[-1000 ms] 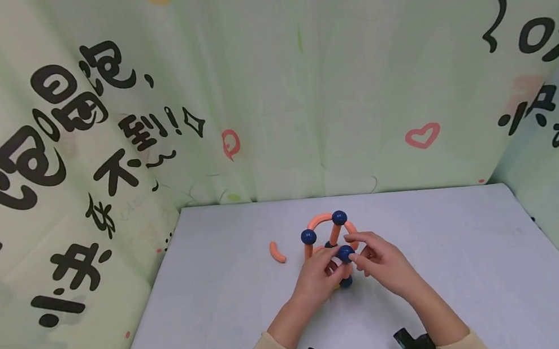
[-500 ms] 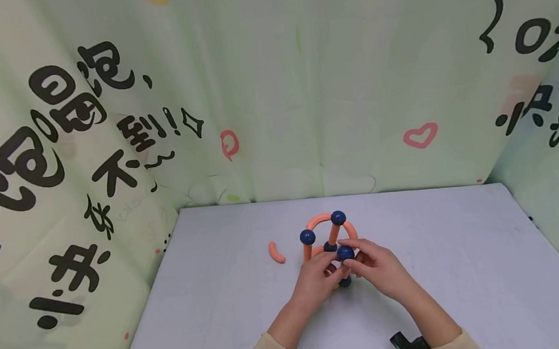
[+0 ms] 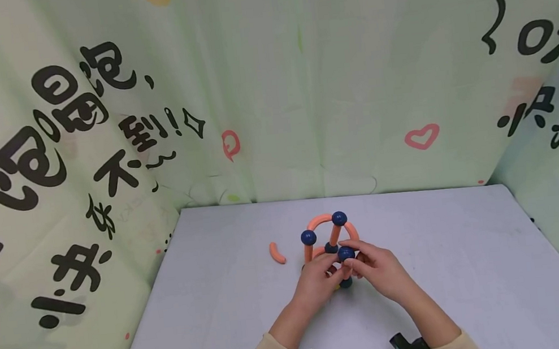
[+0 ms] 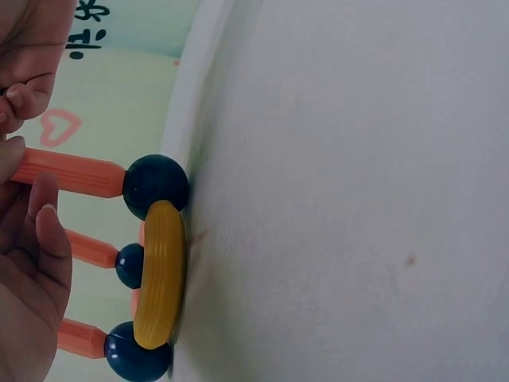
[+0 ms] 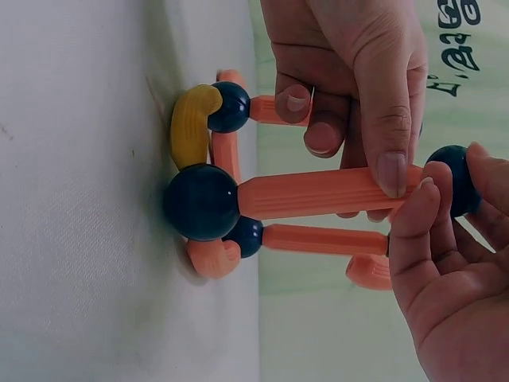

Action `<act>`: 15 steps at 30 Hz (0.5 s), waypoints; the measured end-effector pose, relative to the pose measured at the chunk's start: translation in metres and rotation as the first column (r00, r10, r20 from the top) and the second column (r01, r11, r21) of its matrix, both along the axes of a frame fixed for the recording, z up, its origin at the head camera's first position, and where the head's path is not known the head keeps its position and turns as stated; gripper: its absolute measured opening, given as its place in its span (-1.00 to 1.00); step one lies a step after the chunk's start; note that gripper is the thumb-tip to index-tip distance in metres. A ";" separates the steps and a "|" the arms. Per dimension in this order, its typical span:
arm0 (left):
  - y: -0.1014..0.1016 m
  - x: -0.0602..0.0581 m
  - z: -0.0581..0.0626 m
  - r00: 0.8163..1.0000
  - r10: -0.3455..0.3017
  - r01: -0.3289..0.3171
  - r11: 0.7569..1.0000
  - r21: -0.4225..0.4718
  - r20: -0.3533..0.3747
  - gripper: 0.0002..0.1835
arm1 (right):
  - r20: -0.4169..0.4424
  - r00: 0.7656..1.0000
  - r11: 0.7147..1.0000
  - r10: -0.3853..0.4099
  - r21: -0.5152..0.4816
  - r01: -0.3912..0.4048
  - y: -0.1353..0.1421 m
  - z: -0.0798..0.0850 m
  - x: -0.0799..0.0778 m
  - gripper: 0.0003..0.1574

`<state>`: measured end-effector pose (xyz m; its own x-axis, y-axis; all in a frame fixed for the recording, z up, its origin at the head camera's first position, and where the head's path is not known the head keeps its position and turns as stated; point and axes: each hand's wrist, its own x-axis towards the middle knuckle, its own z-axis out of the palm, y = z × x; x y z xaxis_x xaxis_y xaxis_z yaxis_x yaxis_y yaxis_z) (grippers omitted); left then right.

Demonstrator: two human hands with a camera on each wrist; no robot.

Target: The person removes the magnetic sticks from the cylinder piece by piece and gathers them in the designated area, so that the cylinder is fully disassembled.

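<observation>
A toy frame of orange rods and dark blue balls stands on the table. My left hand [image 3: 316, 280] pinches an upright orange rod [image 5: 318, 191] near its top, thumb along its side. At that rod's upper end, my right hand [image 3: 380, 266] pinches a blue ball [image 3: 346, 253] between thumb and fingers. The rod's lower end meets another blue ball [image 5: 201, 202] at the table. A curved yellow rod [image 4: 162, 274] joins two of the bottom balls. Farther back, blue balls [image 3: 309, 237] top other uprights, linked by a curved orange rod [image 3: 320, 219]. My hands hide part of the frame.
A loose curved orange rod [image 3: 277, 252] lies on the table left of the frame. The pale table [image 3: 210, 295] is backed by a printed curtain [image 3: 273, 112] with black lettering. Black devices [image 3: 411, 347] are worn at both wrists.
My right hand has shifted slightly left and closer round the blue ball, its fingers now over the top and front. My left hand stays nearly in place.
</observation>
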<state>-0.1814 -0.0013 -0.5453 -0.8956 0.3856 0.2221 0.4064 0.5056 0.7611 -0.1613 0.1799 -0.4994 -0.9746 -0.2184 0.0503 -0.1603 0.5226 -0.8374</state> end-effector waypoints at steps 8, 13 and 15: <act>0.001 0.000 -0.001 1.000 -0.005 0.005 1.000 0.001 0.005 -0.74 | 0.011 1.000 1.000 0.006 -0.001 -0.006 -0.001 0.001 0.000 -0.50; 0.000 0.001 0.001 1.000 -0.005 0.005 1.000 -0.012 -0.008 -0.74 | 0.011 1.000 1.000 0.008 -0.009 -0.008 -0.001 0.000 0.000 -0.53; 0.000 0.001 0.001 1.000 -0.005 0.005 1.000 -0.020 -0.011 -0.75 | 0.011 1.000 1.000 0.009 -0.011 -0.009 -0.001 -0.001 -0.001 -0.54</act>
